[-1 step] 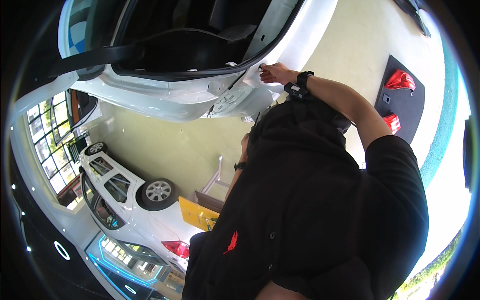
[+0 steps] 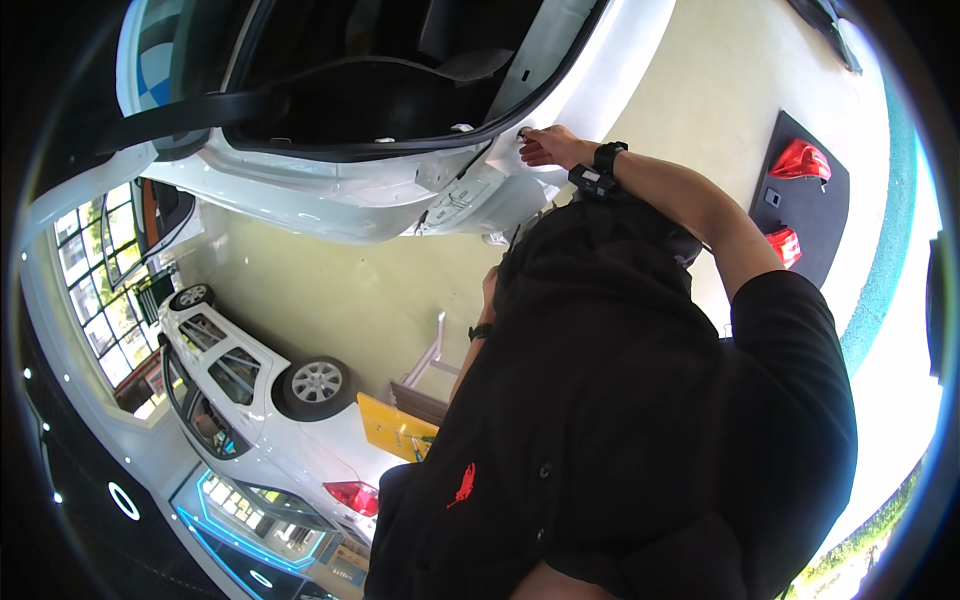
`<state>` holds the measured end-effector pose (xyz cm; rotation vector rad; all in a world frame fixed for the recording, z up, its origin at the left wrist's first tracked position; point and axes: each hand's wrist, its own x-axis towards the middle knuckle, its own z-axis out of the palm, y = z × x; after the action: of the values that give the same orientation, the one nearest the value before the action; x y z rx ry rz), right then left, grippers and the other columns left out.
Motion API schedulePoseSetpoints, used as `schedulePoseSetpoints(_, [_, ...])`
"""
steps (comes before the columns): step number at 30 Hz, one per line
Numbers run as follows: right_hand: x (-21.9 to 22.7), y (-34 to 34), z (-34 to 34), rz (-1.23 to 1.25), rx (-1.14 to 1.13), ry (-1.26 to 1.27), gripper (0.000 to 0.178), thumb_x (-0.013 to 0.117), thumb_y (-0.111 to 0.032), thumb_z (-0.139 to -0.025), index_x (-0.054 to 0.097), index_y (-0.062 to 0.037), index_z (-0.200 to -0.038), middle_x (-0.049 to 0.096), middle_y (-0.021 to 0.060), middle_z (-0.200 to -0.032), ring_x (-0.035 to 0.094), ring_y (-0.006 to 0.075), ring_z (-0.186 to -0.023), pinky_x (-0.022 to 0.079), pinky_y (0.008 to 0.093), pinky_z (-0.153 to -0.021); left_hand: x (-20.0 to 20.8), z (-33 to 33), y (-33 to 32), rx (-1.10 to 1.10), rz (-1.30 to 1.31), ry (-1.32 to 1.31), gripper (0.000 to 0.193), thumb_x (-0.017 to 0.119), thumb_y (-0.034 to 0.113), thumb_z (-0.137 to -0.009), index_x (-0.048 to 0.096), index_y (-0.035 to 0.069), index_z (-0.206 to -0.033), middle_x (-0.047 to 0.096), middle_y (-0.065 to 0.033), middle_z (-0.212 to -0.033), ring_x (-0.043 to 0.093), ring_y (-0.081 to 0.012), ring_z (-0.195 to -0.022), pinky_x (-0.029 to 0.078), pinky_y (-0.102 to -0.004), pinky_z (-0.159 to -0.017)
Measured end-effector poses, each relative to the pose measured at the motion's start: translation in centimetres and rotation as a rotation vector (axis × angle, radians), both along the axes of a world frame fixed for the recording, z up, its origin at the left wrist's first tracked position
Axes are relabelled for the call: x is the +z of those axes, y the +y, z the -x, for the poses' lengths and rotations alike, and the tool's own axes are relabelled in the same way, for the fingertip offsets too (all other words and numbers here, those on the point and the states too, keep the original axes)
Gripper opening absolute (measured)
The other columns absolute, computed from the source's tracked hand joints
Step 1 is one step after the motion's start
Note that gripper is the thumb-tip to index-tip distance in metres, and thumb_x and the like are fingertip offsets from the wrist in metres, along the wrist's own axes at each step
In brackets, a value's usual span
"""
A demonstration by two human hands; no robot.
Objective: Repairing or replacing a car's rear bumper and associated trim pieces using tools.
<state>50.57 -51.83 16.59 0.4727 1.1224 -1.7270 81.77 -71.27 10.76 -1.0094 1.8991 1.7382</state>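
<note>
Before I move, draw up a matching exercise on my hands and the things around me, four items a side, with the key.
1. right hand
2. left hand
3. red lamps
4. larger-looking wheel

A. on a dark panel
B. silver spokes, black tyre
C. at the white car body, near its large opening
D. partly hidden by black clothing

Pairs: 1-C, 2-D, 3-A, 4-B

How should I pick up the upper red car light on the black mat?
Probably from above, gripping the upper red light across its middle, by its two long edges. It lies on the black mat with nothing over it, and its red body looks longer than wide. I'd avoid the small dark bit at its right end.
</note>
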Motion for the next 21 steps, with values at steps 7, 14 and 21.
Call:
schedulePoseSetpoints(7, [0.8, -0.7, 0.5, -0.057, 0.022, -0.115, 0.042, 0.058, -0.022, -0.086, 0.048, 0.0093, -0.112, 0.059, 0.0212, -0.103, 0.063, 0.0298, -0.087, 0.056, 0.0373, -0.075, -0.6, -0.5, -0.5, 0.049, 0.002, -0.010, 0.026, 0.049, 0.021, -0.088, 0.051, 0.001, -0.071, 0.051, -0.0023, -0.066, 0.043, -0.0089, -0.065, 0.040, -0.0269, -0.058])
schedulePoseSetpoints(14, [-0.4, -0.6, 0.2, 0.003, 0.076, -0.022, 0.043, 0.057, -0.028, -0.086, 0.048, 0.0045, -0.113, 0.060, 0.0186, -0.101, 0.063, 0.0281, -0.084, 0.055, 0.0376, -0.074, -0.5, -0.6, -0.6, 0.025, 0.020, -0.006, 0.023, 0.050, 0.019, -0.087, 0.054, 0.000, -0.075, 0.054, -0.0032, -0.068, 0.046, -0.0091, -0.066, 0.041, -0.0271, -0.059])
schedulePoseSetpoints(21, [-0.1, -0.4, 0.0, -0.023, 0.094, -0.121, 0.044, 0.051, -0.034, -0.089, 0.046, 0.0036, -0.113, 0.060, 0.0157, -0.094, 0.062, 0.0253, -0.082, 0.054, 0.0376, -0.073, -0.8, -0.9, -0.2, 0.084, -0.034, -0.033, 0.024, 0.050, 0.020, -0.088, 0.057, -0.002, -0.079, 0.057, -0.0047, -0.071, 0.049, -0.0095, -0.067, 0.043, -0.0269, -0.060])
